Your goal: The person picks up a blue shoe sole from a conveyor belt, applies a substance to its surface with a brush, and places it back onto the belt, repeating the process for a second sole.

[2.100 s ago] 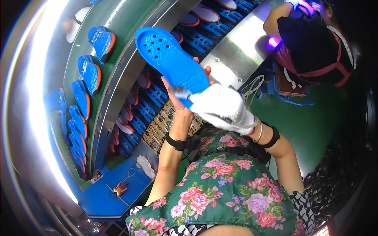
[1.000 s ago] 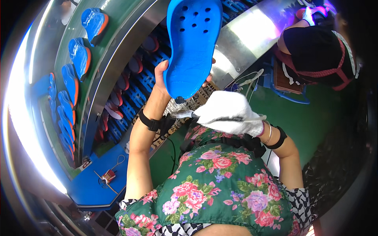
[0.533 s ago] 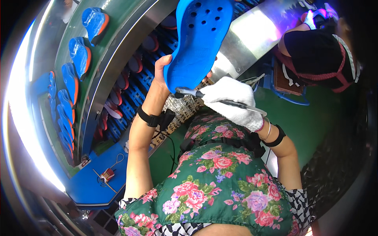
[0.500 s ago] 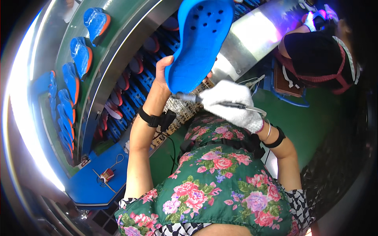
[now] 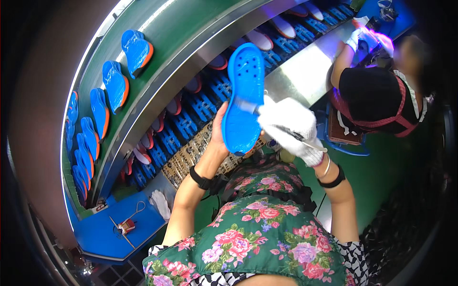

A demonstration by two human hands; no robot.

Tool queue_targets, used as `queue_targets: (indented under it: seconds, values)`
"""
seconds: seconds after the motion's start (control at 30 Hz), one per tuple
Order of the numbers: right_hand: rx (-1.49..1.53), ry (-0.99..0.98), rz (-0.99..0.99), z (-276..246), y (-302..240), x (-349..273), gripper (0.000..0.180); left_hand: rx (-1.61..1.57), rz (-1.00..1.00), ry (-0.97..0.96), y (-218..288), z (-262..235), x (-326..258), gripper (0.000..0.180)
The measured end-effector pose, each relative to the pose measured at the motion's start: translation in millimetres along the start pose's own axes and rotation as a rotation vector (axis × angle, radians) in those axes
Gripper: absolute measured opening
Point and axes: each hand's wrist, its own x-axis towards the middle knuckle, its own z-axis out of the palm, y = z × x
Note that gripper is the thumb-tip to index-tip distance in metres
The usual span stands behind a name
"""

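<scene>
One blue sole [image 5: 245, 86], seen from the head view, stands with its holed toe end pointing up and away from the body, its dark-tipped heel end nearest the apron [image 5: 253, 209]. The bare left hand [image 5: 218, 131] grips it low, near the heel, with the thumb side at the left edge and fingertips showing past the right edge; the toe half extends free beyond the hand. The gloved right hand [image 5: 288, 125] is closed around a brush [image 5: 247, 106], whose blurred head lies across the sole's narrow middle.

Left of the sole, a curved metal rail [image 5: 174, 66] borders the green belt [image 5: 176, 28], and a gap over the rack of blue fixtures [image 5: 195, 114] separates sole from rail. A metal panel [image 5: 303, 71] lies beyond, to the upper right. Green floor [image 5: 377, 176] opens right of the gloved hand, below the co-worker's stool [image 5: 346, 133].

Half a second ago the brush was at the heel end; now it is further up, at mid-sole. The toe, then cut off by the upper border, is now wholly in view.
</scene>
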Motion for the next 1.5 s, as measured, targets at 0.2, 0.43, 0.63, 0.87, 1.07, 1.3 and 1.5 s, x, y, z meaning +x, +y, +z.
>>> queue_targets:
  seconds: [0.2, 0.43, 0.63, 0.87, 1.07, 1.3, 1.5]
  values:
    - [0.838, 0.36, 0.685, -24.3, -5.6, -27.5, 0.016, 0.698, 0.107, -0.28, 26.7, 58.7, -6.6, 0.128]
    - [0.818, 0.484, 0.809, -9.7, 6.6, -41.0, 0.014, 0.289, 0.4, -0.475, 126.8, 142.8, 51.2, 0.112]
    - [0.718, 0.452, 0.931, 26.0, 32.9, -75.6, 0.011, -0.129, 0.619, -0.238, 191.0, 153.2, 91.6, 0.079]
    - [0.711, 0.429, 0.966, 32.2, 32.2, -83.9, 0.011, -0.118, 0.82, -0.397, 171.5, 134.7, 98.1, 0.113]
    - [0.757, 0.434, 0.975, 37.0, 35.1, -82.4, 0.015, 0.861, 1.064, 0.116, 145.1, 152.1, 149.0, 0.102]
    - [0.826, 0.473, 0.957, 48.0, 35.3, -105.4, 0.018, 2.083, 1.33, 0.706, 181.1, 193.7, 203.1, 0.078]
    - [0.887, 0.487, 0.987, 50.9, 29.7, -124.7, 0.016, 1.748, 1.923, 0.654, 219.6, 156.6, 190.1, 0.046]
